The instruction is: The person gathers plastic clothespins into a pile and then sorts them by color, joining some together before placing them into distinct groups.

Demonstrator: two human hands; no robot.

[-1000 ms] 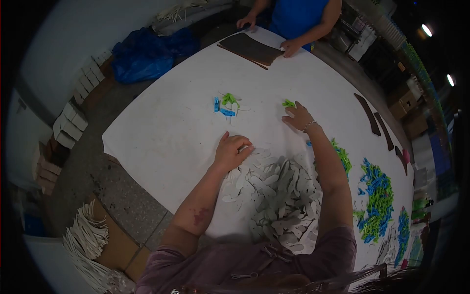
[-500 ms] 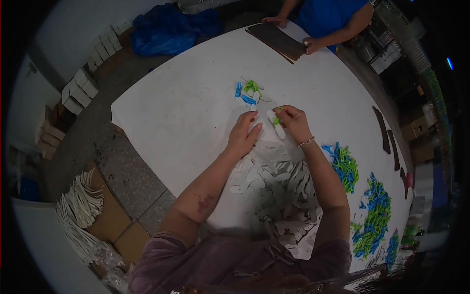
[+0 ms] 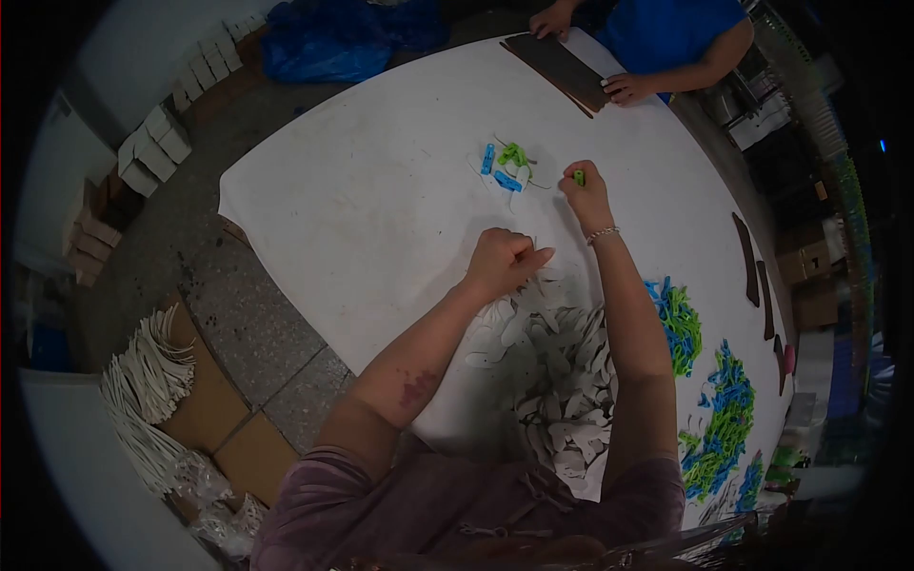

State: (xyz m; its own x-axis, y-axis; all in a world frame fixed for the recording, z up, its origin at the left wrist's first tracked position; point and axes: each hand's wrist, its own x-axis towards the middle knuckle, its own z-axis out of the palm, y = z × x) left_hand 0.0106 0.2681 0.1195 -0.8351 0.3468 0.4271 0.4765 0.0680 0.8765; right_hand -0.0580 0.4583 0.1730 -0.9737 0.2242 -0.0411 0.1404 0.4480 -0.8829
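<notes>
My right hand (image 3: 587,197) is closed around a green plastic clip (image 3: 579,178), whose end pokes out above the fingers. Lower and to the left, my left hand (image 3: 506,262) has curled fingers and an outstretched thumb at the upper edge of a pile of flat white pieces with rounded ends (image 3: 571,371). Whatever those fingers pinch is hidden. Beyond both hands lies a small group of white pieces with green clips (image 3: 514,153) and blue clips (image 3: 507,181) on or beside them.
Heaps of blue and green clips (image 3: 728,419) lie on the white table (image 3: 352,190) at the right. Dark strips (image 3: 747,262) lie along the right edge. Across the table, another person's hands rest on a dark flat panel (image 3: 557,71). Bundled white strips (image 3: 148,381) lie on cardboard at left.
My hands have moved apart: the right went up and right with the green clip, the left drew down to the pile. The white piece formerly at my right hand no longer shows there.
</notes>
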